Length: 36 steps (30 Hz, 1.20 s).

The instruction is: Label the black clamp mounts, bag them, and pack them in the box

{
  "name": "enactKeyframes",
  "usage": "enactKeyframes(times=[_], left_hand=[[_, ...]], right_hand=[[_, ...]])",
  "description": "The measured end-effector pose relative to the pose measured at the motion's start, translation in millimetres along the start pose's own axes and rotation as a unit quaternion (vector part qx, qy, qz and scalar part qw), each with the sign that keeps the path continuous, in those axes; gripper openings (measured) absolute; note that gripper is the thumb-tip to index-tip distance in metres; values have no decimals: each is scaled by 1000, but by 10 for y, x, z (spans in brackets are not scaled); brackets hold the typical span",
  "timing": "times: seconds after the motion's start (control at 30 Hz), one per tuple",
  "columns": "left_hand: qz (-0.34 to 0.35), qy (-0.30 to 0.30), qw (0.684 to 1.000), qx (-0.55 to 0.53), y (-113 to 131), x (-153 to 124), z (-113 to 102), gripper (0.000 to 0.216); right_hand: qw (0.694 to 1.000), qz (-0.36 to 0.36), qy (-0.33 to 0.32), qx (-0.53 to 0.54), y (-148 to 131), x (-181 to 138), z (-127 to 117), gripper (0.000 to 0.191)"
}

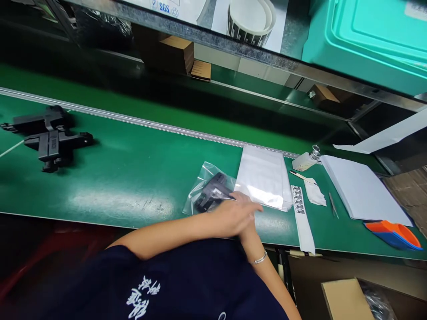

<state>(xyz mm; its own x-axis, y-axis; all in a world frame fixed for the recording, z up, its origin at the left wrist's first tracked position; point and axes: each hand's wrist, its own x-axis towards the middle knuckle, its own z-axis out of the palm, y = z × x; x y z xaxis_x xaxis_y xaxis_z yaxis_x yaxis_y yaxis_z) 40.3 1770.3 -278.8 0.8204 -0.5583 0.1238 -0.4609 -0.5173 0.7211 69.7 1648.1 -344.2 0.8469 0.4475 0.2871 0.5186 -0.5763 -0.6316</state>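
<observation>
A clear plastic bag [203, 183] lies on the green belt [133, 178] with a black plastic part [213, 190] inside it. My left hand [235, 214] reaches in from the left and rests on the bag's right end, fingers stretched flat toward a stack of clear bags [263, 175]. My right hand [247, 231], with a bracelet on its wrist, comes up from below and is almost wholly hidden under the left hand; its fingers do not show.
Two black parts [50, 138] lie at the belt's left. To the right are a label strip [300, 209], a small bottle [307, 160], tweezers [332, 204], a stack of white sheets [360, 191] and an orange-and-blue item [393, 233]. A cardboard box [343, 298] sits below.
</observation>
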Motion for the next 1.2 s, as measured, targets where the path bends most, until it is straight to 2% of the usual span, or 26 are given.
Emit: enactKeyframes(times=[0.1,0.17,0.2,0.23,0.27,0.3,0.33,0.4,0.43,0.47,0.5,0.57,0.6,0.63,0.67,0.7,0.77,0.87,0.97,1.03,1.07,1.13,1.17,1.2], left_hand=[[126,-79,988,-38,156,52,-6,39],[151,-77,984,-57,111,-27,-211,41],[138,-56,987,-54,48,-81,-357,42],[103,-28,994,-34,-32,-131,-511,42],[56,-25,998,4,-121,-170,-655,44],[12,-49,998,37,-211,-194,-775,46],[-19,-100,993,54,-295,-202,-860,48],[-38,-220,974,25,-430,-193,-917,50],[-37,-257,966,-13,-480,-190,-899,51],[-40,-265,962,-55,-518,-195,-861,53],[-52,-243,964,-94,-545,-209,-813,57],[-103,-134,975,-147,-564,-248,-712,66],[-129,-76,975,-164,-556,-261,-664,71],[-148,-30,972,-178,-534,-263,-618,78],[-159,-1,970,-186,-498,-249,-571,85],[-162,10,969,-186,-448,-220,-520,94],[-152,-8,976,-155,-309,-133,-399,109],[-78,-69,992,-74,-63,9,-178,119],[91,-109,990,-16,162,150,48,114],[205,-109,973,1,313,251,175,106],[246,-105,964,2,388,303,222,101],[288,-91,953,-5,508,408,278,92],[292,-80,953,-4,536,462,290,87],[287,-69,955,4,534,518,299,83]], right_hand=[[996,-80,-48,3,6,81,-29,23],[988,-140,-69,-13,-15,52,-110,23],[984,-160,-74,-21,-38,22,-152,23],[981,-175,-76,-29,-72,-10,-188,24],[977,-194,-76,-36,-113,-39,-216,24],[971,-221,-79,-41,-159,-60,-238,24],[962,-256,-87,-44,-203,-71,-257,23],[944,-312,-106,-33,-253,-70,-310,25],[944,-310,-108,-18,-245,-67,-358,29],[956,-278,-93,3,-212,-69,-424,37],[974,-216,-61,28,-159,-82,-508,46],[993,-48,70,81,-34,-148,-711,58],[984,24,146,102,7,-198,-815,56],[971,59,206,109,15,-252,-909,52],[965,58,234,100,-17,-305,-988,49],[971,27,226,72,-87,-349,-1047,47],[992,-63,113,-10,-289,-381,-1117,46],[996,-42,-10,-74,-454,-338,-1211,34],[992,-58,-104,36,-306,-495,-1434,22],[985,-58,-95,135,-197,-813,-1633,19],[983,-35,-62,168,-176,-1021,-1743,19],[980,54,53,185,-200,-1494,-2001,22],[970,112,133,168,-231,-1745,-2161,25],[947,176,237,128,-260,-1997,-2347,28]])
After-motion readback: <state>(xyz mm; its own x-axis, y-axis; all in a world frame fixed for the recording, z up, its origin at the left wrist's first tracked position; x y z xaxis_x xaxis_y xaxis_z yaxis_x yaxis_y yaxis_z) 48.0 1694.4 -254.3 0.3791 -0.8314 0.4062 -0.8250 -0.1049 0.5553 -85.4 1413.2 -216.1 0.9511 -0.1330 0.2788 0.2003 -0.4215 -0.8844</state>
